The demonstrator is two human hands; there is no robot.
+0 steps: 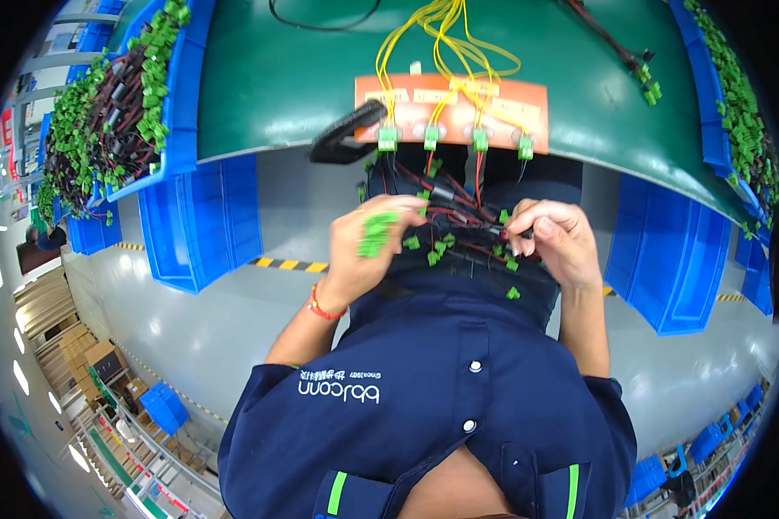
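Note:
Smeared by motion, my left hand (362,251) is curled around several green terminal connectors (378,233). Its fingers reach toward a bundle of red and black wire harnesses (459,216) lying across my lap. My right hand (561,240) is at the bundle's right end, thumb and fingers pinched on a wire harness; the exact grip is partly hidden. Above the lap, an orange board (537,95) sits at the table edge. Green terminal blocks (430,137) line its front, with yellow wires (441,43) behind and red and black wires hanging below some blocks.
A black ribbed object (348,134) juts over the edge of the green table (277,86). One harness (610,43) lies at the table's far right. Blue bins full of harnesses flank it, left (182,112) and right (710,112). Blue bins (195,225) hang below.

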